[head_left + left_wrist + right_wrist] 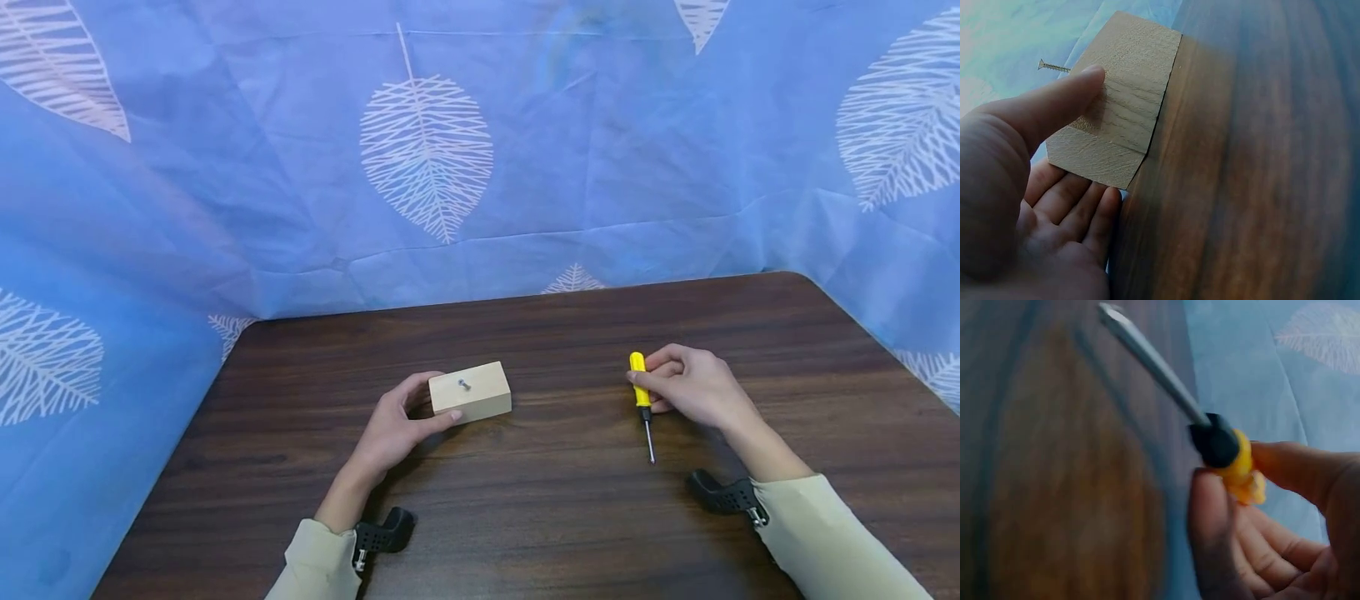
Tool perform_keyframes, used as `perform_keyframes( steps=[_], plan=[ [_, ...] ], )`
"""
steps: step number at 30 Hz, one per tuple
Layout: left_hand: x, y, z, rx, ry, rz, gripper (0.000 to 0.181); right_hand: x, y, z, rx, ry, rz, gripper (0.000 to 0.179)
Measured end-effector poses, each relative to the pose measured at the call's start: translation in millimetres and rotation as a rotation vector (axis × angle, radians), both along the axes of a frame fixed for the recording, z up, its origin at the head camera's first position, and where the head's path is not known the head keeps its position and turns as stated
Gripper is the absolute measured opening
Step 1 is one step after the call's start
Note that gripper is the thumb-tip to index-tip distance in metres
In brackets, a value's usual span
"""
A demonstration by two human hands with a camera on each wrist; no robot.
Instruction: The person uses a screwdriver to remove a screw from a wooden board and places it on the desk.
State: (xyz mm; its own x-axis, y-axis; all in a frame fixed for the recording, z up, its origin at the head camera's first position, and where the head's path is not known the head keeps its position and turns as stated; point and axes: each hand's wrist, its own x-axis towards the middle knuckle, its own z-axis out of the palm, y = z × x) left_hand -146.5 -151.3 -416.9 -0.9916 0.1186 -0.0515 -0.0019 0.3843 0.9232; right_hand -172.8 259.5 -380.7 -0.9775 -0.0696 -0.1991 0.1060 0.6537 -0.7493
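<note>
A pale wooden block (480,404) sits on the table left of the middle, with a screw (464,384) standing up from its top face. My left hand (390,429) holds the block at its left end. In the left wrist view the thumb (1063,103) presses along one side of the block, and the other fingers lie by its end. Off to the right, my right hand (701,387) pinches a screwdriver (641,392) by its yellow handle. The screwdriver's metal shaft (1154,365) points down toward the near side, its tip away from the block.
Both hands work over a dark wood-grain table (540,508). Behind and beside it hangs a blue cloth (292,150) with white leaf prints. Black wrist mounts (386,531) stick out from both sleeves. A wide stretch of tabletop separates the block from the screwdriver.
</note>
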Motion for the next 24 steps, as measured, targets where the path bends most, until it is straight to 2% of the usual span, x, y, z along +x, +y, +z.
perform_keyframes(
  steps=[7, 13, 15, 18, 21, 24],
  plan=[
    [0.7, -1.0, -1.1, 0.009, -0.003, 0.014, 0.055, 2.1, -3, -2.6, 0.133, 0.013, 0.024, 0.044],
    [0.4, -0.5, -3.7, 0.021, -0.003, 0.010, 0.056, 2.9, -4, -1.4, 0.161, 0.006, 0.009, 0.050],
    [0.0, 0.2, -4.6, 0.024, -0.003, 0.003, 0.057, 3.6, -4, 0.4, 0.179, 0.030, -0.007, 0.050],
    [-0.2, 0.7, -4.7, 0.022, -0.005, -0.002, 0.056, 6.4, -8, 7.0, 0.187, 0.125, -0.045, 0.046],
    [-0.5, 0.3, -2.9, 0.024, -0.003, -0.002, 0.056, 10.5, -26, 17.9, 0.124, 0.231, -0.056, 0.037],
    [-0.8, -0.5, -1.0, 0.024, 0.003, 0.003, 0.055, 12.8, -61, 26.7, -0.037, 0.283, 0.007, 0.027]
  ],
)
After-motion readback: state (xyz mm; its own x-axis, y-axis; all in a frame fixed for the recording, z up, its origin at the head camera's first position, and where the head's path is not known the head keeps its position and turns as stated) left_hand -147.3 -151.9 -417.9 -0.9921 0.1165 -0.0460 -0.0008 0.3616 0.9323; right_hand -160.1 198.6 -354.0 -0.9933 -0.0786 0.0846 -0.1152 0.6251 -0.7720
